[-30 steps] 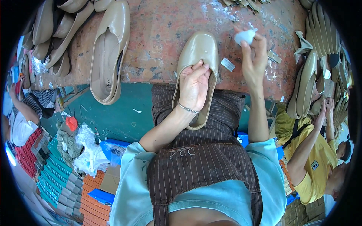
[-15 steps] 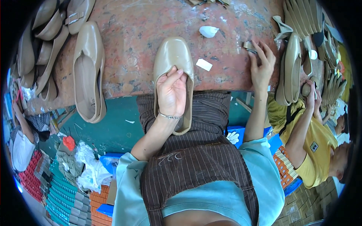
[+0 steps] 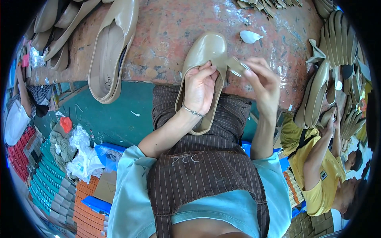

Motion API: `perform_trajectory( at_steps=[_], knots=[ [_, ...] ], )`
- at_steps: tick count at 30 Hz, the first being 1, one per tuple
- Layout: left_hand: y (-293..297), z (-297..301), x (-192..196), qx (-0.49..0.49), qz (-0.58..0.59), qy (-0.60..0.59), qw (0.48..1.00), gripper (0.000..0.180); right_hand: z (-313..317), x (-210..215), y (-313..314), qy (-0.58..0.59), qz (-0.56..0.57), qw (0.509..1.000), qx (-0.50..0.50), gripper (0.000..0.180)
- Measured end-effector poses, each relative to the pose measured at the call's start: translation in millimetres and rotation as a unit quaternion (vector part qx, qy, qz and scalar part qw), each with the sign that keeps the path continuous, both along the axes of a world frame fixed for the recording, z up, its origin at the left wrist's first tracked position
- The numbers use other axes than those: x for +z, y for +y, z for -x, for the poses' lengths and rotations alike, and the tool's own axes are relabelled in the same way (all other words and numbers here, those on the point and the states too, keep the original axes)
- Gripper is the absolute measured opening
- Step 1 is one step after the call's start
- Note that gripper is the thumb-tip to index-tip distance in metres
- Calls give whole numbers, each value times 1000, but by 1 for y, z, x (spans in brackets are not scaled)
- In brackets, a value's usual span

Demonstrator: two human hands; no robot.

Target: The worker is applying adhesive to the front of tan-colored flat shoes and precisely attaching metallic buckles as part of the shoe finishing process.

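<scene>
A glossy beige flat shoe [image 3: 208, 45] points toe-away in front of me, its heel end over my lap and its toe over the table edge. My left hand [image 3: 200, 89] reaches into its opening, thumb on the upper's edge, gripping it. Close beside the shoe's right edge, my right hand [image 3: 262, 81] pinches a small beige strap [image 3: 237, 66] with a shiny metallic spot. Between strap and shoe, I cannot tell whether they touch. A matching pair of beige shoes [image 3: 95, 79] lies nested at the left table edge.
The stained reddish table [image 3: 166, 43] holds a white bulb-shaped item [image 3: 250, 37] and beige scraps [image 3: 270, 6] at the back. More shoes [image 3: 71, 18] are heaped at far left; others [image 3: 313, 95] stand right, near a co-worker in a yellow shirt [image 3: 317, 170]. Plastic bags [image 3: 83, 152] lie lower left.
My right hand has picked the small strap up off the table and brought it left to the shoe. My left hand keeps its grip on the shoe, now tilted slightly rightward. The view has shifted.
</scene>
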State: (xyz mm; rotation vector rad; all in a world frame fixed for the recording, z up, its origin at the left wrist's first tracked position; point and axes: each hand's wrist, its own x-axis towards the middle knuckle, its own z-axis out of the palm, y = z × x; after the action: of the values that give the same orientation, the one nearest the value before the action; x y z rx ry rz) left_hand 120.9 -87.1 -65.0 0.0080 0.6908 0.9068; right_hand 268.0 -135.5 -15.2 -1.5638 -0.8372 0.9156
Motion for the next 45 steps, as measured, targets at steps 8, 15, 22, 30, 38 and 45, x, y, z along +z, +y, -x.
perform_trajectory(
  at_steps=[8,15,22,30,38,45],
  knots=[
    [3,-6,15,-17,3,-11,1000,20,13,-14,42,92,85,991,37,10],
    [0,-4,9,-11,10,-6,1000,19,16,-16,44,40,113,992,31,9],
    [4,-6,14,-10,22,-15,1000,17,16,-17,45,-9,117,992,45,11],
    [7,-13,18,-39,12,95,995,23,20,-10,47,-210,162,964,35,27],
    [16,7,32,-35,49,24,998,23,32,-3,18,87,-11,995,-55,21],
    [33,102,119,-54,-8,-159,986,24,-11,-46,-16,-35,-1,972,-233,12]
  ],
)
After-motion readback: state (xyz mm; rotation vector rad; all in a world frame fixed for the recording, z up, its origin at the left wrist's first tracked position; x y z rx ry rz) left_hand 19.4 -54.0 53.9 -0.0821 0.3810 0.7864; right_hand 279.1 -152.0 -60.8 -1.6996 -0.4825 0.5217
